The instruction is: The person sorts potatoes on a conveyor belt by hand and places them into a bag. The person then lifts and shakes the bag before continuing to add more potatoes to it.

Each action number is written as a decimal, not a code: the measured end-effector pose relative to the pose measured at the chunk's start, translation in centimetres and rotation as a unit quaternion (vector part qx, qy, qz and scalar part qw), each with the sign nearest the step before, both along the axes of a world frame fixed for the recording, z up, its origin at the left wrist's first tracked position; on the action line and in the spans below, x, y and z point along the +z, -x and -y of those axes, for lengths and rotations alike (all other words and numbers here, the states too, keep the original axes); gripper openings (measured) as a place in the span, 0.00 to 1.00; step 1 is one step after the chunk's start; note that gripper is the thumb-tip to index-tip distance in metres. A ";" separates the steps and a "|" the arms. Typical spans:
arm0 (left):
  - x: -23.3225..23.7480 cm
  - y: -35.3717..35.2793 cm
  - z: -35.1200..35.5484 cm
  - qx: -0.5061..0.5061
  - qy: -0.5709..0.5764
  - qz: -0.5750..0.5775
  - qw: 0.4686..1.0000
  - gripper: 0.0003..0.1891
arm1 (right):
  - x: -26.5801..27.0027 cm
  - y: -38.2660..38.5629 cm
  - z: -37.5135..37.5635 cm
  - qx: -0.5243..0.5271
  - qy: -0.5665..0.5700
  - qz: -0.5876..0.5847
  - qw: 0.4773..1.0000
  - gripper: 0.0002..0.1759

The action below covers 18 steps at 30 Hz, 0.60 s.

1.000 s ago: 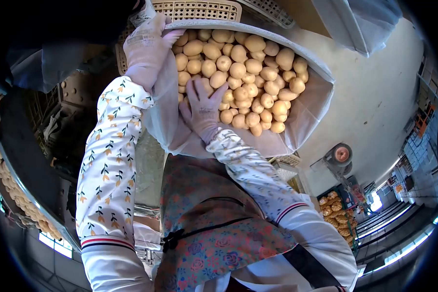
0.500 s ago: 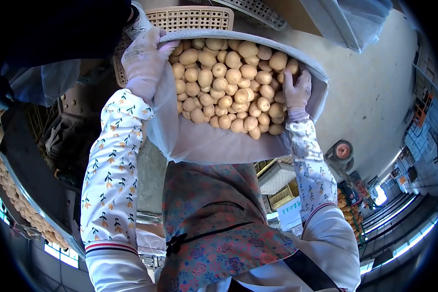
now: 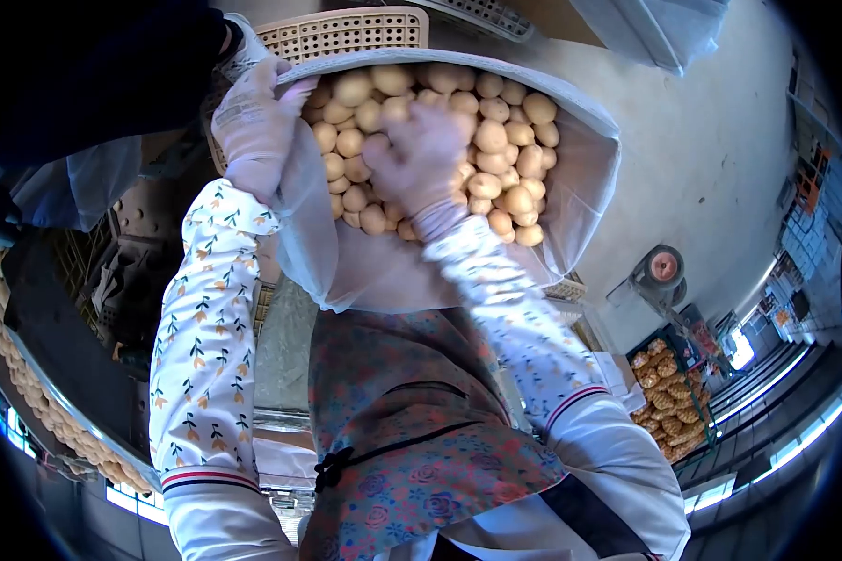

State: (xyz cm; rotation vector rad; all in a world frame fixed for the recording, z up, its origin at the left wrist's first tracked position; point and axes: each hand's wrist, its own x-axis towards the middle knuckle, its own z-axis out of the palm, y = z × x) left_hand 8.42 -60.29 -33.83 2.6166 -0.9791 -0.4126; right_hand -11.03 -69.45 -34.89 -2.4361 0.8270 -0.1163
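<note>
A pale cloth-lined container [image 3: 384, 271] full of round yellow-brown potatoes [image 3: 491, 136] is in front of me, above my apron. My left hand [image 3: 257, 126], in a light glove, is closed on the cloth rim at the container's upper left corner. My right hand [image 3: 416, 154], also gloved, lies over the potatoes left of the middle; it is blurred, its fingers spread across the top layer. Whether it grips any potato cannot be made out.
Another person's gloved hand [image 3: 245, 51] and dark sleeve are at the upper left. Behind the container is a beige perforated crate [image 3: 346, 33]. A curved conveyor edge with potatoes [image 3: 42, 402] runs along the left. A wheel [image 3: 664, 266] and bagged produce [image 3: 669, 397] are on the right.
My right hand has moved left from the container's right side to over the potatoes. The view and container have shifted slightly. My left hand still grips the rim.
</note>
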 end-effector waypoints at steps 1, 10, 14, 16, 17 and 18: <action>0.0 -0.1 -0.2 0.002 -0.005 -0.014 1.000 0.21 | -0.9 -0.1 -3.5 -0.003 -0.074 0.040 0.996 0.22; 0.7 0.1 0.3 0.011 -0.036 -0.021 0.999 0.23 | 2.2 9.1 -4.0 -0.050 -0.153 0.025 0.987 0.26; 0.3 0.0 0.0 0.007 -0.021 -0.010 1.000 0.23 | -1.1 14.6 8.7 -0.153 0.114 0.040 0.981 0.29; 0.2 0.0 0.0 0.004 -0.019 -0.006 1.000 0.23 | -3.2 14.9 10.0 -0.078 0.052 0.008 0.996 0.37; 0.1 0.0 0.0 0.002 -0.020 -0.003 1.000 0.23 | -5.2 14.4 10.6 -0.114 0.050 0.033 0.992 0.39; 0.1 0.1 -0.1 -0.001 -0.021 -0.003 1.000 0.23 | -6.4 14.1 10.6 -0.151 0.048 0.055 0.986 0.41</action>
